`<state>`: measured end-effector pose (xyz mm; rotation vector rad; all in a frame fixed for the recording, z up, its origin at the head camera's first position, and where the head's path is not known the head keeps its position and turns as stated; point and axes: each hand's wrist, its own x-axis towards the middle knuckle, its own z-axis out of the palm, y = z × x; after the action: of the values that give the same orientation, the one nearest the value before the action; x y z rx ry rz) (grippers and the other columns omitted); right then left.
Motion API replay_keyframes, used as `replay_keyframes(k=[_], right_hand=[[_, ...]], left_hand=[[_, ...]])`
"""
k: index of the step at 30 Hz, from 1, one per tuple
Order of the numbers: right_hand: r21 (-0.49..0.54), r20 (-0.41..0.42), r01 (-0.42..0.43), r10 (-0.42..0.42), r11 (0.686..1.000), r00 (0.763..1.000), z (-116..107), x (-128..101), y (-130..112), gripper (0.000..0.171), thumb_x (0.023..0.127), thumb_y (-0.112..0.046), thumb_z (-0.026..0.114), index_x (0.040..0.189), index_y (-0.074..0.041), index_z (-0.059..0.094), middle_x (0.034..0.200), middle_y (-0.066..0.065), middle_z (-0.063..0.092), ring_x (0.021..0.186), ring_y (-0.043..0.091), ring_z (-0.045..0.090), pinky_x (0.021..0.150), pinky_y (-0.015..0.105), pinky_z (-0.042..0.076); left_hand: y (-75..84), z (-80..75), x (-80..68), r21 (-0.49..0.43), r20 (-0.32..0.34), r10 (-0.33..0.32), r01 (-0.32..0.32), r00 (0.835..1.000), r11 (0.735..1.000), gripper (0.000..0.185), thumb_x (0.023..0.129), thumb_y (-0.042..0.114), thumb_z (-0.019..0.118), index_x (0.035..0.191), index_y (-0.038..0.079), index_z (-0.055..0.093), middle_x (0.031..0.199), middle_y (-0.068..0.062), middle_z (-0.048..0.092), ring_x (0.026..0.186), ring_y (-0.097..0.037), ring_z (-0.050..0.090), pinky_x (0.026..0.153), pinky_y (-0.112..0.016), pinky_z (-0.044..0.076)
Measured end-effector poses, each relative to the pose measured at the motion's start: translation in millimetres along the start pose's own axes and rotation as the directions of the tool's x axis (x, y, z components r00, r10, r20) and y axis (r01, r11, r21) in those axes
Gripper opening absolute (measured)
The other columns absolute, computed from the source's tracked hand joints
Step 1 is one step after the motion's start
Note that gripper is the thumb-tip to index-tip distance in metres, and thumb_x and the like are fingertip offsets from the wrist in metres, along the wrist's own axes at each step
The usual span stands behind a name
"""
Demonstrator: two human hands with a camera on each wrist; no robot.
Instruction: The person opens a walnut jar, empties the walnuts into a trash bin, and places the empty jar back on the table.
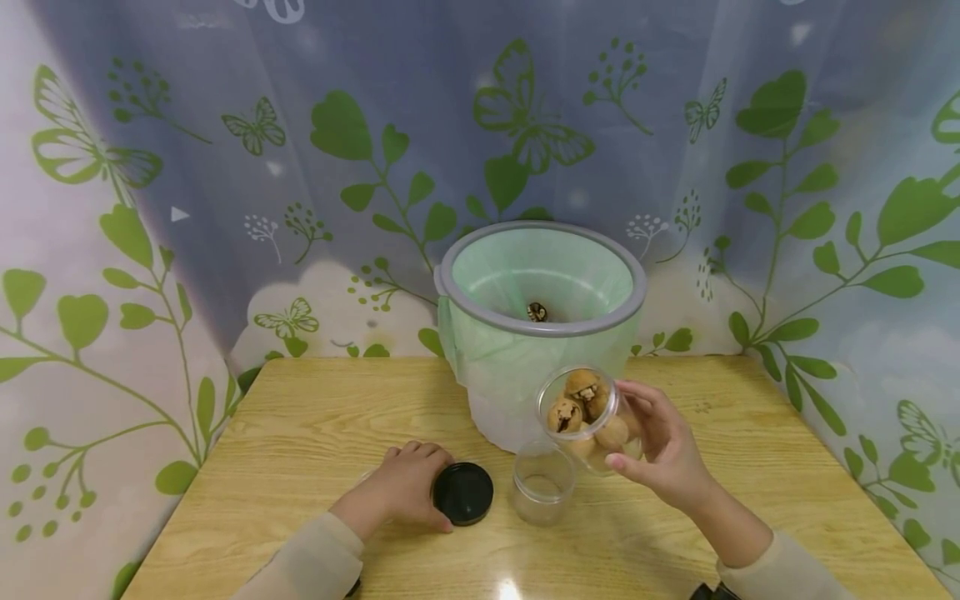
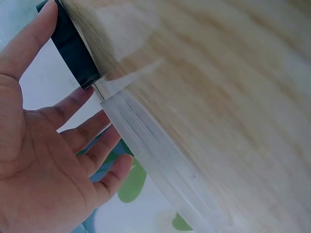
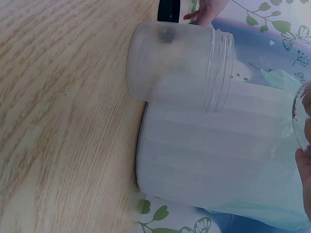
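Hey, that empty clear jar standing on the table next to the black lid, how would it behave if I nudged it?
The empty jar looks like thin clear plastic, so probably light and easy to slide on the smooth wooden table. It stands upright and taller than wide, so a high push might tip it. Once on its round side it would likely roll. The right hand holds a second jar of walnuts.
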<state>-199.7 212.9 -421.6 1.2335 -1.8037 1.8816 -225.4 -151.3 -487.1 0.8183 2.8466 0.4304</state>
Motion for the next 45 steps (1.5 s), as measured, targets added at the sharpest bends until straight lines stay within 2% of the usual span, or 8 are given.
replay_keyframes(k=[26, 34, 37, 45], right_hand=[[0.004, -0.009, 0.041, -0.041, 0.999, 0.999, -3, 2, -1, 0.078, 0.076, 0.021, 0.07, 0.144, 0.014, 0.034, 0.142, 0.014, 0.052, 0.128, 0.021, 0.053, 0.102, 0.025, 0.045], [-0.005, -0.015, 0.044, -0.044, 0.999, 0.999, -4, 3, -1, 0.077, 0.076, 0.02, 0.07, 0.144, 0.015, 0.035, 0.141, 0.015, 0.053, 0.127, 0.022, 0.053, 0.102, 0.026, 0.045], [-0.004, -0.016, 0.037, -0.038, 0.999, 0.999, -5, 3, -1, 0.077, 0.076, 0.02, 0.07, 0.144, 0.014, 0.035, 0.142, 0.015, 0.052, 0.128, 0.022, 0.053, 0.101, 0.026, 0.046], [0.011, -0.014, 0.057, -0.057, 0.998, 0.998, -7, 3, -1, 0.078, 0.075, 0.023, 0.069, 0.145, 0.014, 0.035, 0.142, 0.015, 0.052, 0.129, 0.022, 0.053, 0.102, 0.026, 0.046]], left_hand=[[-0.6, -3.9, -2.1, -0.011, 0.009, -0.004, 0.004, 1.0, 1.0, 0.084, 0.064, 0.05, 0.093, 0.132, 0.015, 0.059, 0.135, -0.006, 0.057, 0.123, -0.032, 0.048, 0.094, -0.055, 0.037], [1.4, -11.5, -3.8, -0.046, 0.014, -0.01, 0.01, 1.0, 0.999, 0.09, 0.065, 0.053, 0.091, 0.138, 0.012, 0.056, 0.141, -0.006, 0.053, 0.132, -0.034, 0.043, 0.102, -0.063, 0.032], [0.6, -13.7, -3.5, -0.053, -0.007, -0.002, 0.002, 1.0, 0.999, 0.088, 0.069, 0.053, 0.089, 0.138, 0.012, 0.055, 0.142, -0.006, 0.052, 0.133, -0.035, 0.042, 0.103, -0.065, 0.031], [1.6, -25.5, -4.5, -0.049, -0.117, 0.033, -0.039, 0.993, 0.998, 0.073, 0.08, 0.05, 0.082, 0.137, 0.013, 0.056, 0.14, -0.006, 0.055, 0.132, -0.033, 0.044, 0.104, -0.062, 0.032]])
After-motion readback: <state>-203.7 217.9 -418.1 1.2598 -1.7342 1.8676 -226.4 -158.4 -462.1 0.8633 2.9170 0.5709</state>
